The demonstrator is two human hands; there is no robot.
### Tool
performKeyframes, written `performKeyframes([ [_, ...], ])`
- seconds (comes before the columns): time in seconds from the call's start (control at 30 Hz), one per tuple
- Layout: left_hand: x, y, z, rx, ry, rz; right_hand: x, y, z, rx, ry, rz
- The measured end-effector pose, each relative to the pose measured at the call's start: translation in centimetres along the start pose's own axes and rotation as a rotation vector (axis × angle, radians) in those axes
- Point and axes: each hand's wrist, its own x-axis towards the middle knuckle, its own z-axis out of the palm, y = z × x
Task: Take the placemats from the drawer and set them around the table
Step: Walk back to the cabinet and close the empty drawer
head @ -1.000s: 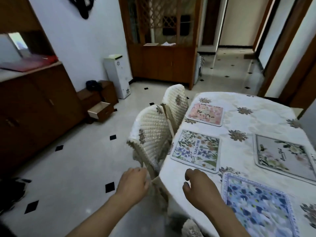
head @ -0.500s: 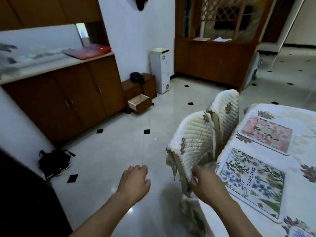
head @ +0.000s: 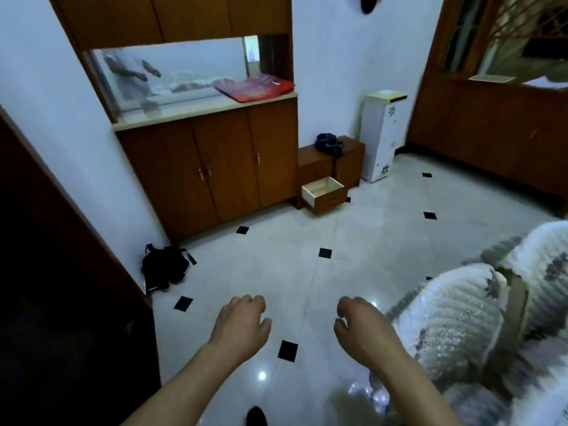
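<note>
A: What are the hands doing?

B: Very little. The left hand (head: 239, 324) and the right hand (head: 362, 330) hang out in front over the tiled floor (head: 307, 272). Their fingers are loosely curled and neither has hold of anything. It looks like the slack way hands are carried when there is nothing to carry.

A: And the placemats?

B: None in view, and the table is out of frame too. Only the near chair (head: 455, 327) and the far chair (head: 541, 259) show at the right edge, both in quilted covers. The near one is just beside the right hand but not touched.

A: The drawer, then?

B: It's across the floor, well apart from the hands. The drawer (head: 324, 193) is pulled out of a low cabinet (head: 319, 162) that sits between the big sideboard (head: 215, 167) and a white bin (head: 382, 136). What shows of its inside is pale and bare. No mat is visible there, though its front hides some of the bottom.

A: Why does it stand open?

B: My guess is that it stands open so mats can be lifted straight out. The view faces it, so the step in hand is probably a walk over, either for more mats or to push it closed. I cannot tell which.

A: Anything in the way?

B: A black bag (head: 164, 265) lies by the wall on the left, off the straight line to the drawer.
</note>
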Motion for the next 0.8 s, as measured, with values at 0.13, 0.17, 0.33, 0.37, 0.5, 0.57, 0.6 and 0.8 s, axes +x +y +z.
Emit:
performKeyframes([
  [0.13, 8.3, -3.5, -0.3, -0.008, 0.013, -0.006, 8.7, -1.3, 0.6, -0.031, 0.007, -0.001],
  [0.17, 10.6, -4.3, -0.5, -0.004, 0.008, -0.003, 10.9, -1.4, 0.7, -0.037, 0.01, 0.012],
  [0.33, 21.3, -5.7, -2.0, -0.01, 0.011, 0.068, 19.8, -0.9, -0.4, -0.052, 0.057, 0.095],
  [0.37, 23.4, -5.7, -2.2, -0.001, 0.005, 0.088, 21.3, -0.5, -0.6, -0.054, 0.064, 0.118],
  [0.5, 30.8, -4.9, -2.3, 0.009, -0.015, 0.13, 26.6, 1.8, -1.5, -0.032, 0.077, 0.214],
  [0.57, 34.2, -3.9, -2.0, 0.0, -0.023, 0.152, 29.1, 3.1, -1.8, -0.031, 0.06, 0.245],
  [0.6, 36.1, -3.3, -1.7, -0.004, -0.029, 0.164, 30.6, 4.0, -2.0, -0.033, 0.053, 0.257],
  [0.8, 48.1, 0.7, -0.2, 0.027, -0.044, 0.142, 41.9, 10.6, -3.4, -0.018, 0.074, 0.268],
])
